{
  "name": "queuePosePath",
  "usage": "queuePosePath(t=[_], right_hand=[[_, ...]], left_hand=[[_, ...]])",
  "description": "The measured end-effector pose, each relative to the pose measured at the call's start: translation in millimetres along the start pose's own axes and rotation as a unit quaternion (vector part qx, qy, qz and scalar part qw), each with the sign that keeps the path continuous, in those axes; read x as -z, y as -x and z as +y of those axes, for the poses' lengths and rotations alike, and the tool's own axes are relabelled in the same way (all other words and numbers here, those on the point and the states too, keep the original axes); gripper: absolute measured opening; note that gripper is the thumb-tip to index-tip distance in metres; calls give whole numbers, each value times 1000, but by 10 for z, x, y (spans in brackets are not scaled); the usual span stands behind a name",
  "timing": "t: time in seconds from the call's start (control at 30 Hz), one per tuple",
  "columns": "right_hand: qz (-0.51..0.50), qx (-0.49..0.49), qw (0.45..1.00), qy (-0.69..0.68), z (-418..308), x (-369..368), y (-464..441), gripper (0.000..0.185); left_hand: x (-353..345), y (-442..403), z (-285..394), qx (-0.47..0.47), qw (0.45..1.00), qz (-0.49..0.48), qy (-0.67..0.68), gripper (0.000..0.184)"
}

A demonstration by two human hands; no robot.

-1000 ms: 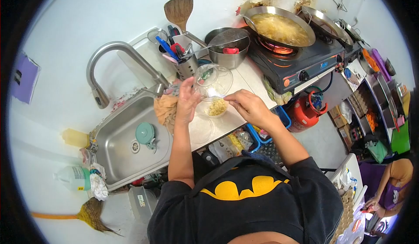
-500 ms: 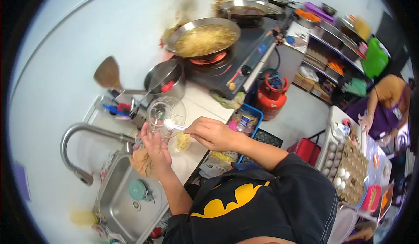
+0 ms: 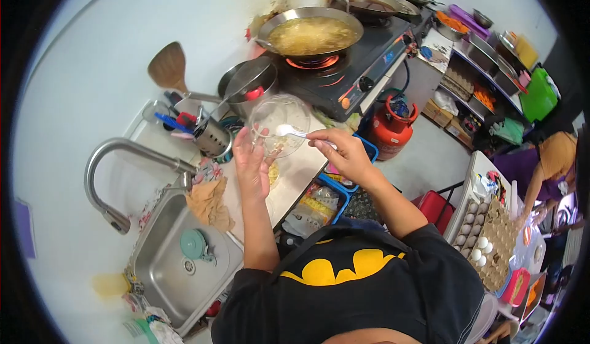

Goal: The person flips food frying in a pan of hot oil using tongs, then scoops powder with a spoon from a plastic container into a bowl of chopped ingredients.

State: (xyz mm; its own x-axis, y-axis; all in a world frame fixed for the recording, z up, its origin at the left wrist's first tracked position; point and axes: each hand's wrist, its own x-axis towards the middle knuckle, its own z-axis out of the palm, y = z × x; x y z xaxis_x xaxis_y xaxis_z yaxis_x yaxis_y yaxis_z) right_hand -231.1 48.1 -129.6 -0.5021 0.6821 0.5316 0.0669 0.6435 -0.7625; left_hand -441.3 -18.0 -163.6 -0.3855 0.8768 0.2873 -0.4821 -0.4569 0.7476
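My left hand (image 3: 252,164) grips the near rim of a clear plastic bowl (image 3: 287,105), its fingertips partly visible against the see-through wall. The bowl is held tilted above the white counter. In my right hand (image 3: 349,159) is a white plastic spoon (image 3: 297,132), pinched by the handle. White powder or grains (image 3: 284,129) lie in the spoon's tip, at the bowl's near side. Below the bowl, pale yellow chopped bits (image 3: 273,173) show on the counter, partly hidden by my left hand; their container is hard to make out.
A wok of bubbling oil (image 3: 315,35) sits over a glowing burner on the stove (image 3: 332,86). A steel pot (image 3: 248,83) and utensil holder (image 3: 213,138) stand beyond the bowl. Left are the tap (image 3: 101,178) and sink (image 3: 160,267). A co-worker (image 3: 544,166) bends by egg trays (image 3: 496,236).
My view has shifted, so the scene sits farther right. The bowl has tilted, and the spoon remains at it. The co-worker has bent lower over the table.
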Motion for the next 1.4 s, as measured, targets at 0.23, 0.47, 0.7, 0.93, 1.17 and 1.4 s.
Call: queuePosePath(t=[0.23, 0.47, 0.7, 0.93, 1.17, 1.4], right_hand=[[-100, 37, 994, 28, 115, -304, -78, 19], [-109, 33, 993, -18, 148, -487, -193, 20], [-157, 13, 987, -37, 177, -578, -164, 21], [-144, -31, 986, -76, 295, -747, -182, 21], [-162, -33, 983, -79, 302, -609, -64, 22], [-166, 21, 984, -59, 274, -721, -57, 21]], left_hand=[[295, 89, 110, -40, 997, 10, -65, 56], [495, 255, 261, -62, 993, 21, -98, 60], [721, 295, 339, -88, 975, 27, -201, 62], [743, 311, 344, -89, 968, -2, -236, 59], [948, 239, 299, -68, 975, 3, -213, 60], [961, 138, 229, -39, 980, -39, -192, 61]])
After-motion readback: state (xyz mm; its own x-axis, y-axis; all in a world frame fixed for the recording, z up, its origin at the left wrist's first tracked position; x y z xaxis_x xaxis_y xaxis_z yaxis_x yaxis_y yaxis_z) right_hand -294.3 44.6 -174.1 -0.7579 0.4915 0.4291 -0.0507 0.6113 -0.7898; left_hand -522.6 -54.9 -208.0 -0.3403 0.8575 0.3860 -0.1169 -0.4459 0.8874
